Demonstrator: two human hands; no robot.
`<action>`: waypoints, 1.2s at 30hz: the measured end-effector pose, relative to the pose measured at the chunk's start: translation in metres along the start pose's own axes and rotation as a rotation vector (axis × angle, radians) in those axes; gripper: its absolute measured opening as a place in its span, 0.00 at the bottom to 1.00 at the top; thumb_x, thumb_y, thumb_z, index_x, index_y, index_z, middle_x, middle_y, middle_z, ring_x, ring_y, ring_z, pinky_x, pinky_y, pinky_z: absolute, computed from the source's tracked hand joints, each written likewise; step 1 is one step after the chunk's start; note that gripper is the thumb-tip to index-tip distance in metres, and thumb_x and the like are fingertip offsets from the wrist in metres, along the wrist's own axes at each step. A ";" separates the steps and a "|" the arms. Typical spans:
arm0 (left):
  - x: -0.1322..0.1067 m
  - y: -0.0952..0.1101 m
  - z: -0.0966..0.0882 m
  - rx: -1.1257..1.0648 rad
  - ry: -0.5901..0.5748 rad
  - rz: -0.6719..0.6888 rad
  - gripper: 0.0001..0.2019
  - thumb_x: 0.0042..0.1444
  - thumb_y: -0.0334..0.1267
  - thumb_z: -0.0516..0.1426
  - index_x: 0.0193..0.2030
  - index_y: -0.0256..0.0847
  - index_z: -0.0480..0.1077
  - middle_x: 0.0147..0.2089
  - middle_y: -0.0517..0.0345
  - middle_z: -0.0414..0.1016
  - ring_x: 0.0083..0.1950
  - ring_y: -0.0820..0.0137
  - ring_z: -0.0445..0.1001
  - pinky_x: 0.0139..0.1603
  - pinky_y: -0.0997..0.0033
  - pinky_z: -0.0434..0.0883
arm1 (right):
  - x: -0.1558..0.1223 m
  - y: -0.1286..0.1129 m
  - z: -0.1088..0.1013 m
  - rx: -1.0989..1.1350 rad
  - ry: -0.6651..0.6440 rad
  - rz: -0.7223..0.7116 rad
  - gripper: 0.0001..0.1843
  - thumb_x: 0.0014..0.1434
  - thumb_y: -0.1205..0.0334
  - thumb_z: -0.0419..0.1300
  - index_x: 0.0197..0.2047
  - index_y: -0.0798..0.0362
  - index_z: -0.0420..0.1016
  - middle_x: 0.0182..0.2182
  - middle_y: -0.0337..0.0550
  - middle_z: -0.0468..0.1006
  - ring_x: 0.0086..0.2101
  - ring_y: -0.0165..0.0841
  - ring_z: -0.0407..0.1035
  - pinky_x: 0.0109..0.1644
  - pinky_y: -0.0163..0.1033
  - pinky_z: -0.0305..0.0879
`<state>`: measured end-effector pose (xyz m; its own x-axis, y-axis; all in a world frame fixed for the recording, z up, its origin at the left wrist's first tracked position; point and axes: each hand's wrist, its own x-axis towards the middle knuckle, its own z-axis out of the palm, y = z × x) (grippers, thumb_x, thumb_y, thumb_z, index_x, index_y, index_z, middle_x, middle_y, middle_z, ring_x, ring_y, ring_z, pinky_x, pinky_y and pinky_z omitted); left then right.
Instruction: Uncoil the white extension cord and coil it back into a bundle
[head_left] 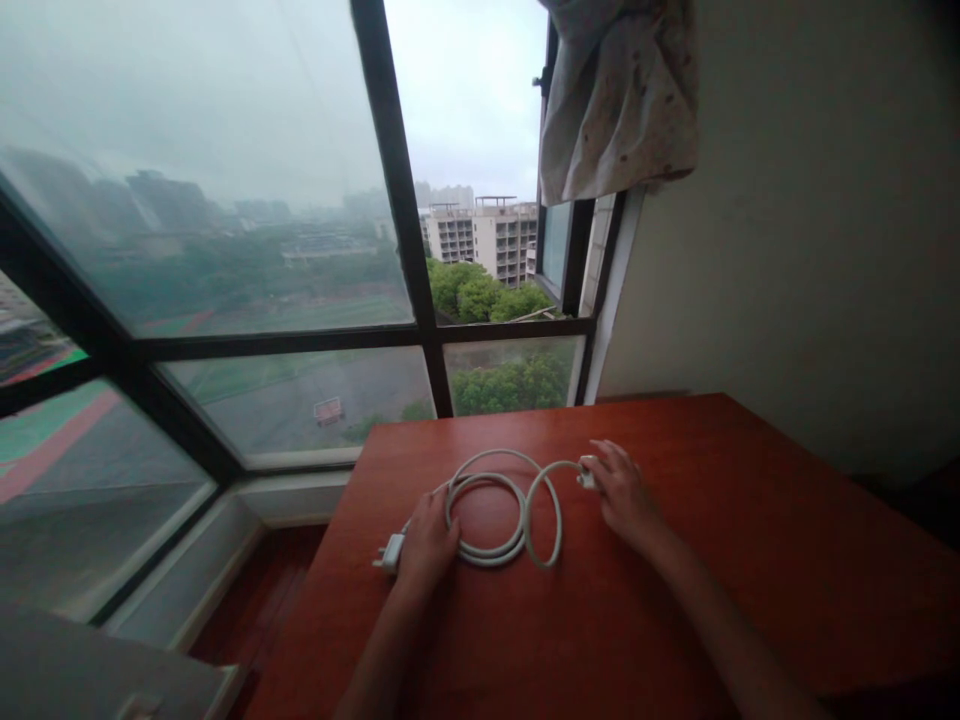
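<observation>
A white power cord [487,560] lies loosely coiled on the reddish-brown table [570,630]. My left hand [429,540] is closed over the left side of the coil, with the thumb against the loops. Just left of that hand, the cord's white plug [391,553] rests with its prongs pointing left. My right hand [621,490] pinches the white connector [587,473] at the other end, from which a single loop runs back to the coil. The fingers hide part of the connector, and its exact shape is too small to make out.
Behind the table stand dark-framed windows [285,345], one pane open at the upper right. A patterned curtain [619,110] hangs there beside a plain wall [780,220]. The table's left edge drops to a dark red floor [262,580] and a white ledge [180,570].
</observation>
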<state>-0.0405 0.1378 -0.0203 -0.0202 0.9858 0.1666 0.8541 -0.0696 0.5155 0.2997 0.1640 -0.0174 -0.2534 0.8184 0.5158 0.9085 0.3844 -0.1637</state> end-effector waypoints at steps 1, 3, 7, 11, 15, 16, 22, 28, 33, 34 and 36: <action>0.002 -0.001 0.001 -0.062 0.027 -0.024 0.24 0.51 0.30 0.54 0.57 0.35 0.64 0.50 0.44 0.71 0.51 0.61 0.71 0.52 0.62 0.66 | 0.002 0.000 -0.001 -0.048 0.018 0.038 0.26 0.52 0.78 0.51 0.52 0.49 0.70 0.58 0.52 0.63 0.59 0.46 0.54 0.57 0.53 0.59; 0.005 -0.001 0.000 -0.240 0.066 -0.054 0.23 0.49 0.31 0.54 0.55 0.35 0.66 0.47 0.47 0.72 0.46 0.62 0.72 0.47 0.63 0.69 | 0.005 0.000 -0.003 -0.117 0.054 0.126 0.23 0.54 0.76 0.52 0.52 0.49 0.70 0.54 0.54 0.65 0.54 0.47 0.58 0.53 0.51 0.61; 0.003 0.010 -0.009 -0.698 0.003 -0.024 0.21 0.51 0.40 0.57 0.51 0.35 0.70 0.42 0.50 0.75 0.40 0.64 0.73 0.40 0.67 0.70 | 0.008 0.002 -0.002 -0.140 0.080 0.213 0.19 0.55 0.72 0.56 0.50 0.51 0.71 0.46 0.52 0.67 0.45 0.44 0.62 0.49 0.47 0.63; -0.008 0.029 -0.022 -0.889 -0.081 0.003 0.21 0.54 0.46 0.58 0.52 0.36 0.69 0.44 0.49 0.76 0.41 0.65 0.74 0.39 0.69 0.71 | 0.006 -0.002 -0.003 -0.106 0.094 0.237 0.18 0.55 0.69 0.55 0.50 0.53 0.71 0.43 0.52 0.67 0.43 0.43 0.63 0.48 0.46 0.64; -0.018 0.048 -0.030 -0.947 -0.093 0.071 0.18 0.55 0.42 0.58 0.51 0.37 0.68 0.48 0.47 0.74 0.47 0.64 0.73 0.47 0.67 0.71 | 0.001 -0.005 -0.012 -0.041 0.097 0.287 0.18 0.56 0.66 0.54 0.51 0.53 0.71 0.41 0.52 0.71 0.42 0.43 0.66 0.46 0.45 0.64; -0.021 0.053 -0.031 -0.955 -0.094 0.088 0.17 0.56 0.42 0.58 0.51 0.38 0.67 0.48 0.48 0.74 0.47 0.64 0.74 0.47 0.67 0.71 | -0.001 -0.005 -0.016 -0.010 0.074 0.315 0.18 0.57 0.66 0.53 0.50 0.52 0.72 0.40 0.51 0.72 0.41 0.42 0.68 0.45 0.45 0.65; -0.050 0.087 -0.031 -0.933 -0.182 0.225 0.17 0.61 0.44 0.53 0.53 0.39 0.66 0.39 0.53 0.73 0.37 0.69 0.73 0.37 0.71 0.72 | -0.020 0.014 -0.035 0.297 -0.072 0.556 0.16 0.57 0.56 0.55 0.46 0.47 0.76 0.42 0.47 0.80 0.41 0.43 0.74 0.43 0.44 0.67; -0.077 0.110 -0.025 -0.678 -0.252 0.471 0.14 0.63 0.39 0.51 0.52 0.41 0.71 0.43 0.50 0.75 0.42 0.68 0.72 0.45 0.72 0.69 | -0.035 0.034 -0.049 0.900 -0.163 0.752 0.22 0.50 0.58 0.56 0.49 0.54 0.74 0.35 0.48 0.81 0.30 0.37 0.74 0.34 0.41 0.69; -0.091 0.119 -0.010 -0.463 -0.345 0.619 0.17 0.64 0.37 0.48 0.56 0.44 0.69 0.40 0.50 0.73 0.37 0.70 0.72 0.38 0.75 0.67 | -0.043 0.036 -0.061 1.167 -0.163 0.909 0.25 0.53 0.56 0.55 0.53 0.54 0.69 0.44 0.53 0.79 0.36 0.38 0.76 0.35 0.40 0.70; -0.094 0.121 -0.007 -0.408 -0.364 0.640 0.17 0.63 0.36 0.48 0.56 0.45 0.69 0.39 0.51 0.73 0.36 0.70 0.71 0.37 0.76 0.66 | -0.045 0.037 -0.061 1.186 -0.166 0.903 0.26 0.53 0.56 0.55 0.55 0.54 0.68 0.47 0.54 0.78 0.38 0.39 0.76 0.36 0.40 0.71; -0.100 0.123 0.001 -0.313 -0.395 0.676 0.17 0.63 0.35 0.48 0.55 0.46 0.70 0.38 0.52 0.73 0.34 0.71 0.71 0.35 0.75 0.65 | -0.049 0.040 -0.056 1.195 -0.180 0.856 0.29 0.51 0.58 0.56 0.58 0.52 0.65 0.52 0.54 0.74 0.43 0.41 0.75 0.39 0.41 0.72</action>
<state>0.0673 0.0309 0.0259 0.6769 0.6935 0.2468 0.4321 -0.6458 0.6295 0.3669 0.1152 -0.0021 0.0878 0.9785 -0.1867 0.0161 -0.1888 -0.9819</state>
